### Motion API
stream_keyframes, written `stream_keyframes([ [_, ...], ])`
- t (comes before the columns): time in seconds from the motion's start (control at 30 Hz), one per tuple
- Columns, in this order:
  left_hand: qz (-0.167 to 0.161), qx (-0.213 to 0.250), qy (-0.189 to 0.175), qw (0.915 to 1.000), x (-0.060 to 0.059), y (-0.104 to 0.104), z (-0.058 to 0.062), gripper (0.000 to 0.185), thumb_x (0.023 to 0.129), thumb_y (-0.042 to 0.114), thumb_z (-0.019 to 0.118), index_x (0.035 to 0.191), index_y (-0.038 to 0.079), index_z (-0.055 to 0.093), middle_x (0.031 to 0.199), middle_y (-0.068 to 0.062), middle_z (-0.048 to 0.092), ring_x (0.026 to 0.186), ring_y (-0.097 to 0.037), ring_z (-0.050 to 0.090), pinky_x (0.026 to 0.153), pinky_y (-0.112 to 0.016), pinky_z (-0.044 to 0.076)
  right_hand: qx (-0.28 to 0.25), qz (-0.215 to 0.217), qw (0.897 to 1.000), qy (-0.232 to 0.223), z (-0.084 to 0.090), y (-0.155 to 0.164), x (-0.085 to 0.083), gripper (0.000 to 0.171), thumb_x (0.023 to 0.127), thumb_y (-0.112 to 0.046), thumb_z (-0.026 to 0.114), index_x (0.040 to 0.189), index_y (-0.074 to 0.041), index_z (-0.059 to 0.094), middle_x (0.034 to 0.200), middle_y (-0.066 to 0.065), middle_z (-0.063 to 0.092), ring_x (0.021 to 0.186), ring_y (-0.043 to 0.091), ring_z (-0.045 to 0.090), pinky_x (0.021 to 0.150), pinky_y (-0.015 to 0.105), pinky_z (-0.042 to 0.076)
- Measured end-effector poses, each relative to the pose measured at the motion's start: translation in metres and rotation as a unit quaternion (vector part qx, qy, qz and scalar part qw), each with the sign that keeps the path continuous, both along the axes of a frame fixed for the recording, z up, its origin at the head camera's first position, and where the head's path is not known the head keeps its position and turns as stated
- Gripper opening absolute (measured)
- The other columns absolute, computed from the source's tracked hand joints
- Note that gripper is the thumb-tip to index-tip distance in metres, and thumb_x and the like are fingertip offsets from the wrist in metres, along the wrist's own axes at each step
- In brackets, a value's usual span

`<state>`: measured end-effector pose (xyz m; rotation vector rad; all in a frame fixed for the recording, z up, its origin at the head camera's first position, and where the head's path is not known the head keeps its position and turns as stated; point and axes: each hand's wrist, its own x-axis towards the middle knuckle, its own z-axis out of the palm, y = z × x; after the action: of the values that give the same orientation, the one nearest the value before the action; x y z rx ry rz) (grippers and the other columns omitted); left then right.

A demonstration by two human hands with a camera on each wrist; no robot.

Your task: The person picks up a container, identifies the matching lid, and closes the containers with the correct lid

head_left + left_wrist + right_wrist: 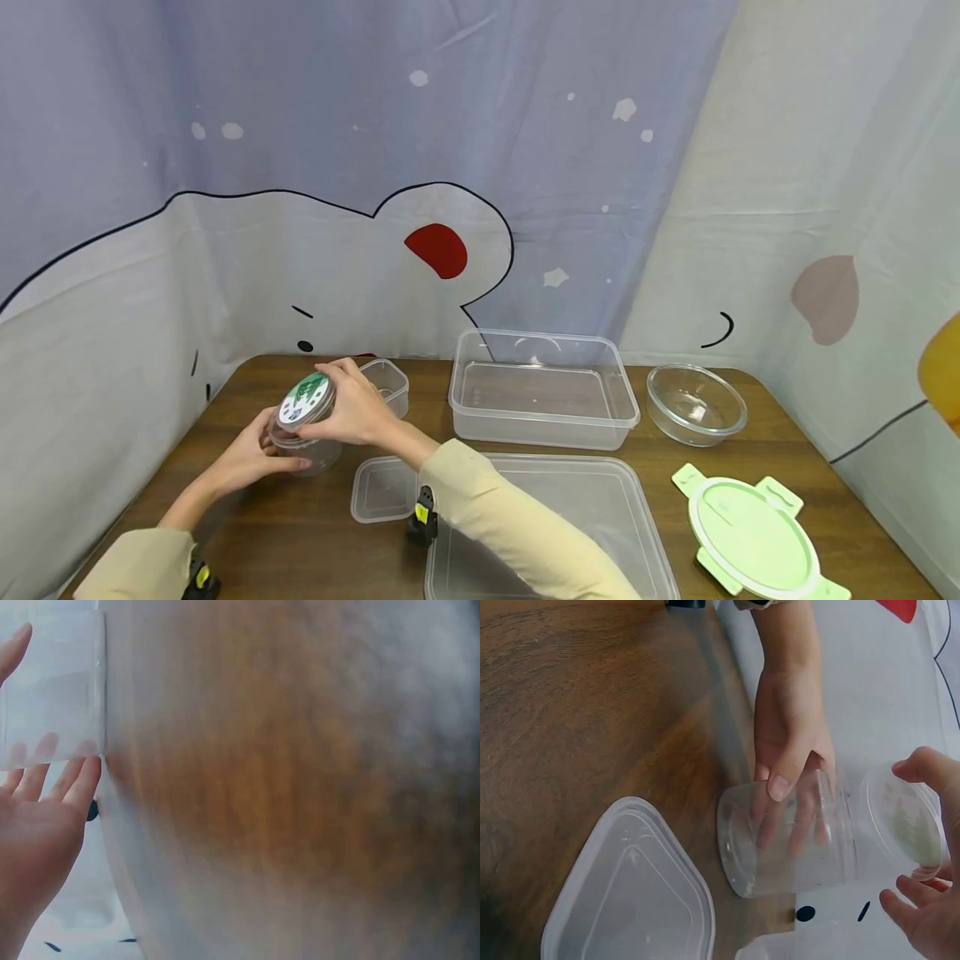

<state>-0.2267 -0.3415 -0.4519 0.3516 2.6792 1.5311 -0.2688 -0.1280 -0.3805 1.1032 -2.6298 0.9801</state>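
Observation:
A clear round plastic jar (324,455) stands at the left of the wooden table. My left hand (249,452) grips its side, thumb in front and fingers behind, as the right wrist view also shows around the jar (780,825). Over the jar's mouth, my right hand (354,408) holds a round clear lid (306,398) with a green and white label by its edge. In the right wrist view the lid (904,817) looks tilted and apart from the rim. In the left wrist view, the left hand's fingers (75,784) lie against the jar (52,697).
Behind the right hand is a small clear container (392,385); its flat lid (382,492) lies nearer. A large clear box (543,425) stands behind a large lid (600,508). At right are a glass bowl (696,404) and a green clip lid (753,533).

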Motion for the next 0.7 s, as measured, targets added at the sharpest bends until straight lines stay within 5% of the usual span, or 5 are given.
stream_keyframes([
  [0.3,-0.034,0.005,-0.006,0.9994,-0.002,-0.001,0.007,0.096,0.078,0.014,0.078,0.146,-0.006,0.013,0.142,-0.032,0.033,0.102,0.016,0.048,0.084,-0.014,0.049,-0.009,-0.013,0.999,-0.037,-0.005,-0.007,-0.001,0.082,0.069,-0.045,0.082,0.139,-0.015,0.051,0.131,-0.001,0.053,0.113,0.006,0.054,0.089,0.012,0.043],
  [0.7,-0.027,0.004,-0.027,0.9993,-0.001,0.000,0.006,0.094,0.080,0.014,0.076,0.146,-0.005,0.013,0.144,-0.029,0.031,0.109,0.014,0.044,0.084,-0.013,0.047,0.018,0.010,0.999,-0.045,-0.014,-0.005,-0.002,0.083,0.068,-0.043,0.084,0.137,-0.010,0.051,0.129,0.001,0.055,0.111,0.006,0.053,0.087,0.011,0.042],
])
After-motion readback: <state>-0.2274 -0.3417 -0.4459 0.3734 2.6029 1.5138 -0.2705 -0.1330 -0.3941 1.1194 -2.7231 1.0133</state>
